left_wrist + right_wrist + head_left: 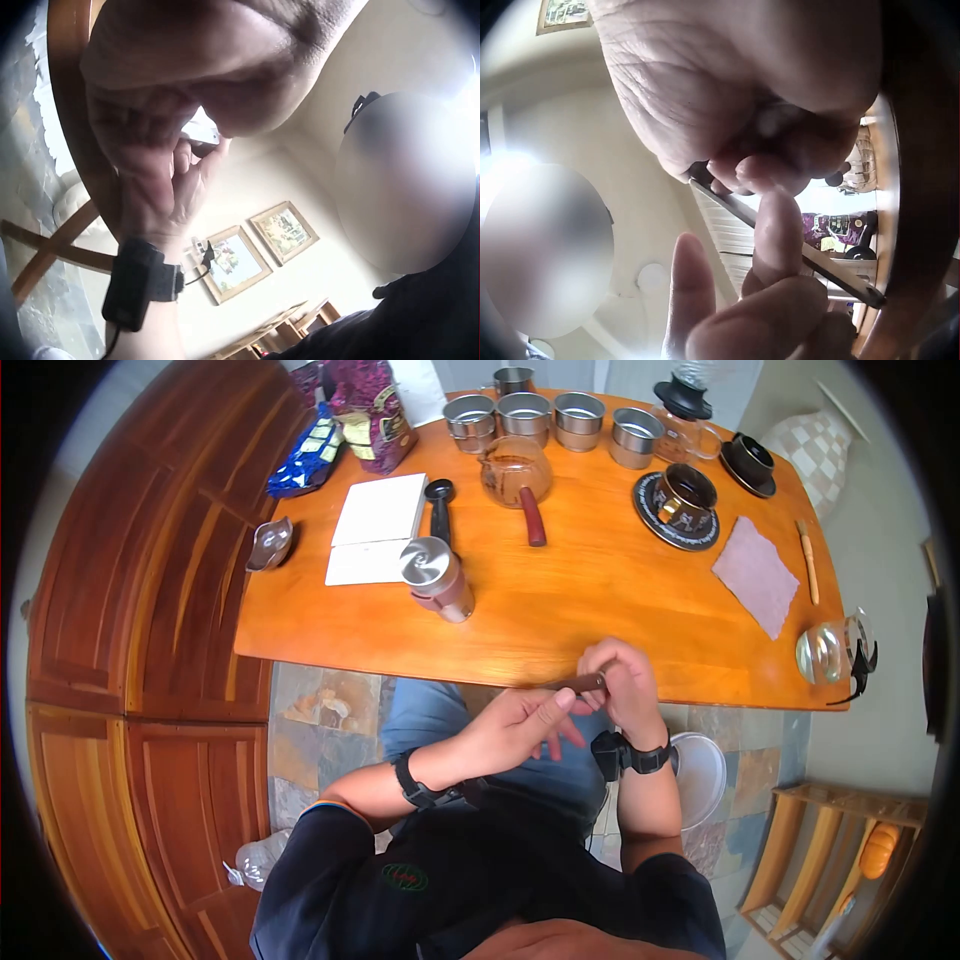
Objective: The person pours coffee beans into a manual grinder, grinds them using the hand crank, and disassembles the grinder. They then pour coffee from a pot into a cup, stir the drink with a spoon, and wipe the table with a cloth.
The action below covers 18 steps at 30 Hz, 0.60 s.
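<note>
A narrow, flat brown bar (588, 682) lies between my two hands, just past the table's near edge. In the right wrist view this bar (840, 276) runs slantwise and has a small hole near one dark end. My right hand (622, 675) curls its fingers round the bar's right end. Against its left part, my left hand (510, 725) pinches with an outstretched thumb, its other fingers hanging loose below. The left wrist view shows mostly palm and hides most of the bar. Nearest on the table stands a steel cylinder (437, 582) with a mauve band.
Behind the cylinder are a white pad (375, 525), a black scoop (440, 500) and a glass pot (515, 470) with a red handle. Several steel cups (523, 415) line the back. A saucered cup (688, 495), pink cloth (757, 575), brush (808, 565) and glass jug (825, 653) stand right.
</note>
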### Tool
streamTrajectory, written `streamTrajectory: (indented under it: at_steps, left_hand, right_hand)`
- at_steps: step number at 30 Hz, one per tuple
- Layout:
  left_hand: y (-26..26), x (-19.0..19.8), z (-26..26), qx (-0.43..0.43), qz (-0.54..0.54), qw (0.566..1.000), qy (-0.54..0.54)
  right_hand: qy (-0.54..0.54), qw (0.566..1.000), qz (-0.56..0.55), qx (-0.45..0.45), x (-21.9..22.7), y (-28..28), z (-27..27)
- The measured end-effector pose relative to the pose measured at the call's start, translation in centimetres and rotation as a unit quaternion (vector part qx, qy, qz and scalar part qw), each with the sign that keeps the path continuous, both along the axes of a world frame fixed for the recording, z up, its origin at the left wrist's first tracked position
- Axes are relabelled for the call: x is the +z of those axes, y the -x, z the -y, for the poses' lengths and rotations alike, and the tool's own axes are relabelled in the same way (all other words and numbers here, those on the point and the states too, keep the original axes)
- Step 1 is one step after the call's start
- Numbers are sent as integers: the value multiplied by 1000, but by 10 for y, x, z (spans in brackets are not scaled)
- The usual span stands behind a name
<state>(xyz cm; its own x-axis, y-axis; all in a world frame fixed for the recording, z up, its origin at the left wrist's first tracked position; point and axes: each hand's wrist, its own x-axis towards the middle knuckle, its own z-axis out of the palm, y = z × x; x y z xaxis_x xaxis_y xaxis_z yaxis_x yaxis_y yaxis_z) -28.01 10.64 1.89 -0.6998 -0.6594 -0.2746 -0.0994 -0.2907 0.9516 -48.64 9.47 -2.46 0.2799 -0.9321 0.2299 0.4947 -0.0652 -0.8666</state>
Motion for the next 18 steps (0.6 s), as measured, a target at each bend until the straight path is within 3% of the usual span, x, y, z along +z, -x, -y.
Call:
streamTrajectory:
  at_steps: [3,5,7,9,10,12,18]
  left_hand:
    - [-4,0,-13,14,-26,999,-23]
    - [-10,-3,-22,27,-29,999,-29]
    - [-19,-2,-30,41,-48,989,-136]
    - [-32,5,-35,40,-75,987,-134]
    - [-41,6,-37,28,-76,988,-133]
    - [-63,4,-40,12,-94,983,-156]
    - [-107,6,-37,66,-61,987,-135]
  right_hand:
    - [15,998,-61,23,-6,2,-4]
    - [102,986,-114,62,-6,-4,-4]
    - [166,971,-159,59,22,-19,-7]
    - [322,875,-360,25,44,-29,-14]
    - [323,876,-357,26,52,-36,-19]
    - [406,810,-420,-43,62,-50,-27]
    - [436,781,-445,-56,51,-81,-28]
